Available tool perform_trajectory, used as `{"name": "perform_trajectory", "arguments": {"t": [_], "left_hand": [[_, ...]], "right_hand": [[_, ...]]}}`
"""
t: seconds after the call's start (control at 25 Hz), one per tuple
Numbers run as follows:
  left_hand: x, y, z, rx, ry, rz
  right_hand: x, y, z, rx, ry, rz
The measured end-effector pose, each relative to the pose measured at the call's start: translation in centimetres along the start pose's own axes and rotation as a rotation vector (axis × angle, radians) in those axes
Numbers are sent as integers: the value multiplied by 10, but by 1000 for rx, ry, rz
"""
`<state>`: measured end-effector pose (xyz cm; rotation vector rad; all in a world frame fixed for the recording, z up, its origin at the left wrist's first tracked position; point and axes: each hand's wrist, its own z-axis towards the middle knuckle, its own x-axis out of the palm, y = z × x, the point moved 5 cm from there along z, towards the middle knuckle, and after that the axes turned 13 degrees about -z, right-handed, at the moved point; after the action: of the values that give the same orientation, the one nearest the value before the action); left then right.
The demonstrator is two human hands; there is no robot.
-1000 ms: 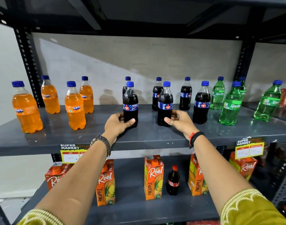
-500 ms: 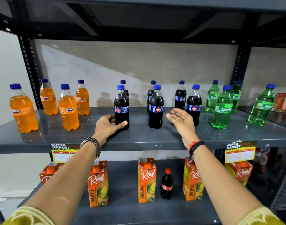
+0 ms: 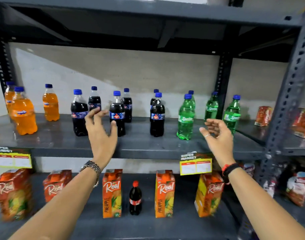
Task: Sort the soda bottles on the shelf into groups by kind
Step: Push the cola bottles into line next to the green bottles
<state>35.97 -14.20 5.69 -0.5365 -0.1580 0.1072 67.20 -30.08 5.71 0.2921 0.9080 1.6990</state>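
where visible, six cola bottles (image 3: 157, 115), four green bottles (image 3: 185, 118)

1. Shelf (image 3: 141, 146), dark grey metal: the landmark for all entries.
2. Orange soda bottles (image 3: 23, 113): three visible, upright, at the shelf's left end.
3. Dark cola bottles (image 3: 157, 116): six, blue caps, upright, mid-shelf.
4. Green soda bottles (image 3: 185, 118): four, upright, right part of the shelf.
5. Left hand (image 3: 100, 134): fingers spread, empty, in front of two front cola bottles.
6. Right hand (image 3: 217, 135): fingers spread, empty, just right of the nearest green bottle.
7. Juice cartons (image 3: 112, 193): on the tier below the shelf, with one red-capped cola bottle (image 3: 135, 199) between two of them.
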Motion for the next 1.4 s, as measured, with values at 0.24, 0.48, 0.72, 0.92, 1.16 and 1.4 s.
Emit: {"name": "perform_trajectory", "arguments": {"t": [0.24, 0.48, 0.72, 0.92, 1.16, 1.4], "left_hand": [[119, -8, -23, -467, 394, -90], [150, 32, -32, -721, 409, -7], [146, 35, -32, -696, 359, -2], [147, 32, -32, -689, 368, -18], [148, 33, -32, -667, 421, 30], [148, 33, -32, -669, 434, 37]], "right_hand": [[45, -9, 26, 66, 354, -128], [54, -19, 41, 73, 393, -181], [31, -49, 56, 207, 306, -101], [27, -63, 64, 265, 357, -53], [23, -57, 56, 218, 418, -34], [19, -50, 51, 210, 411, -36]]}}
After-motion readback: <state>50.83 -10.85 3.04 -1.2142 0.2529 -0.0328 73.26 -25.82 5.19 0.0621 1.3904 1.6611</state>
